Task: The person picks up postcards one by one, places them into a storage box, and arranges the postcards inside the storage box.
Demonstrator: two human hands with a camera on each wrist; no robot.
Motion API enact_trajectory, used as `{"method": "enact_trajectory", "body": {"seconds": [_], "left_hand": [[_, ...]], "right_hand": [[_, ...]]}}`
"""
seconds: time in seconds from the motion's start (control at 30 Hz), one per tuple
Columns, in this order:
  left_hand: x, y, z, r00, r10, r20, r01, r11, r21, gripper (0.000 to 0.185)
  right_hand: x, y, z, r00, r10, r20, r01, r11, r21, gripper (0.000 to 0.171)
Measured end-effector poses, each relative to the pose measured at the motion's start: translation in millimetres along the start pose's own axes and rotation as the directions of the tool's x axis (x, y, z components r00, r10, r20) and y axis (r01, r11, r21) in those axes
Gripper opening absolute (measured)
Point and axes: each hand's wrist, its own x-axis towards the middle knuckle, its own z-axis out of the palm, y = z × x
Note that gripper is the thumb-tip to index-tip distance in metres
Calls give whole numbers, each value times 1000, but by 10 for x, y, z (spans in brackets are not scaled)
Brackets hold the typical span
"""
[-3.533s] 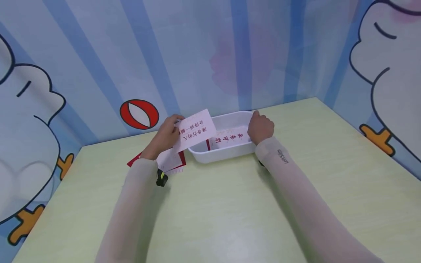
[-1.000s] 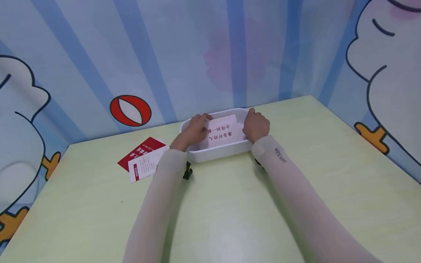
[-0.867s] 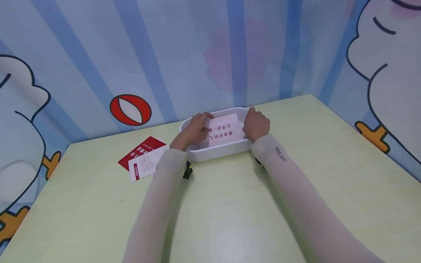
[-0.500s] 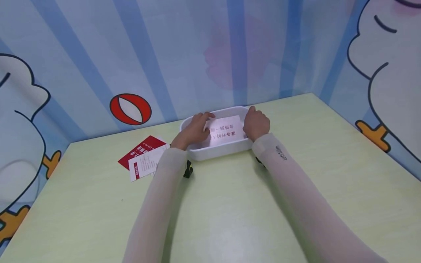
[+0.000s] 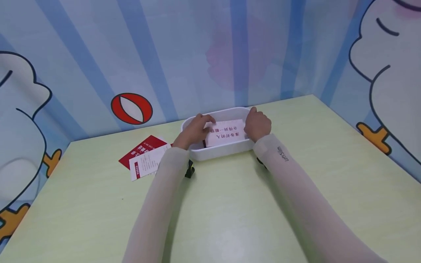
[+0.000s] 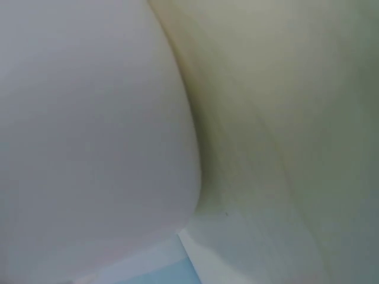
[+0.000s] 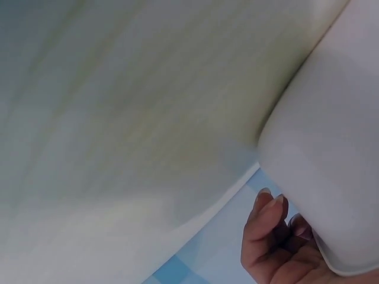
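Observation:
In the head view a white plastic tray (image 5: pixel 223 150) stands near the back of the table. A pale pink card (image 5: pixel 227 133) with upside-down red characters lies inside, and a dark red edge shows under its left side. My left hand (image 5: pixel 196 130) reaches over the tray's left end, thumb and fingers apart beside the card. At the right end, my right hand (image 5: pixel 258 125) grips the tray's rim. The right wrist view has its curled fingers (image 7: pixel 266 225) outside the tray wall. Only the tray's wall (image 6: pixel 100 136) and the table show in the left wrist view; no hand appears there.
Left of the tray, a red card (image 5: pixel 141 149) and a white card (image 5: pixel 148 162) overlap on the light wooden table (image 5: pixel 223 204); my left sleeve covers part of this pile. A blue striped backdrop (image 5: pixel 184 54) rises behind the table's back edge.
Earlier my left hand held the pink card up above the tray's left side. It lowered the card inside and let it go; the card has settled lower and to the right. The right hand kept its grip.

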Motion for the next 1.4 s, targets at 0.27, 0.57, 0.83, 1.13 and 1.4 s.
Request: {"method": "enact_trajectory", "body": {"seconds": [0.27,0.57,0.83,1.13,1.4], "left_hand": [[27,11,64,999,-45,12,44,995,94,30],[-4,90,105,996,-84,12,82,987,137,30],[16,102,128,995,-97,15,95,989,117,28],[5,104,152,994,-112,6,110,988,106,26],[24,100,156,994,-108,-15,108,991,82,23]], "right_hand": [[-25,20,-10,1000,-15,-3,15,1000,14,44],[-30,38,-15,1000,-19,-1,19,1000,6,44],[-13,50,-14,1000,-26,4,26,1000,-2,46],[-33,45,-7,1000,-26,6,26,1000,5,46],[-53,44,-46,1000,-29,-8,29,1000,-2,45]]}}
